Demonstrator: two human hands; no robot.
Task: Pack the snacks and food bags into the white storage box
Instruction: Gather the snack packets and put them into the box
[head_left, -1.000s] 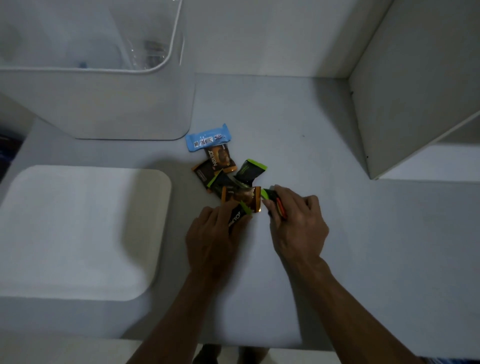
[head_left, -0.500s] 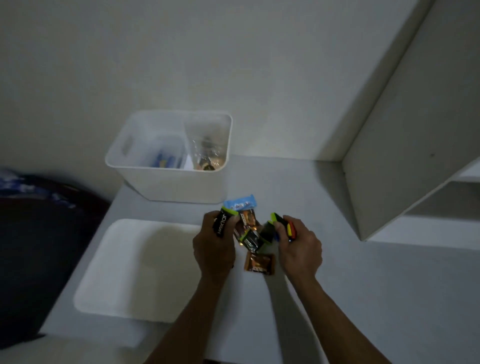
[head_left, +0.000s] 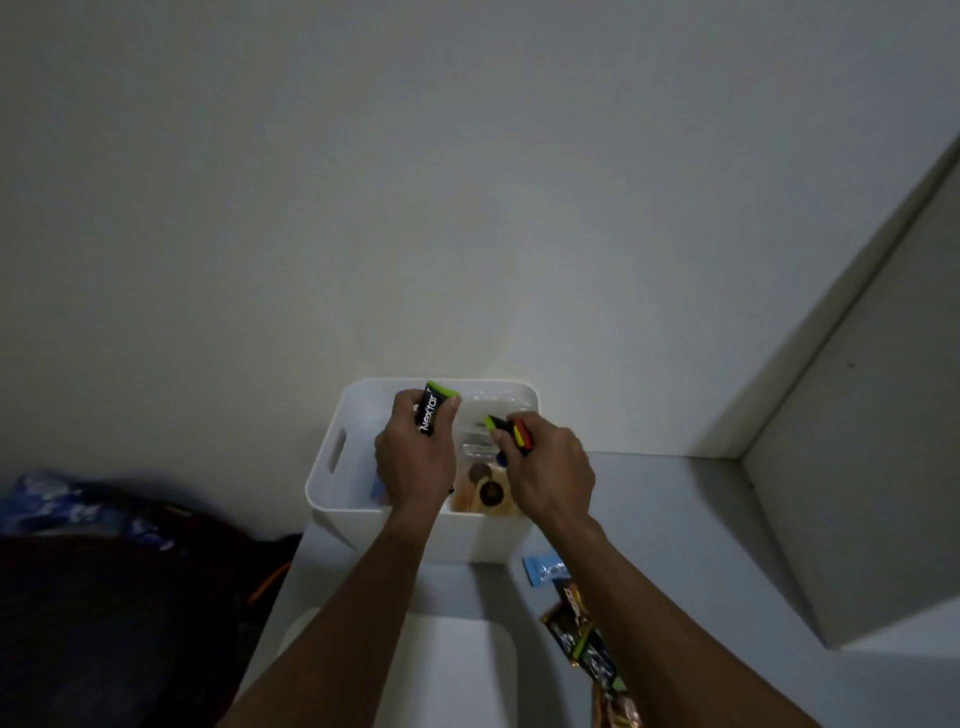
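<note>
Both hands over white storage box: left hand grips "Nextar" packet, right hand pinches snack packets.

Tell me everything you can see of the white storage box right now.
The white storage box looks like matte plastic, with rounded corners, an open top and a slot handle in its left wall. It stands upright on the grey counter against the wall. Inside lie clear bags of food. The left hand and right hand hover over it, each gripping snack packets; whether they touch it is unclear.
</note>
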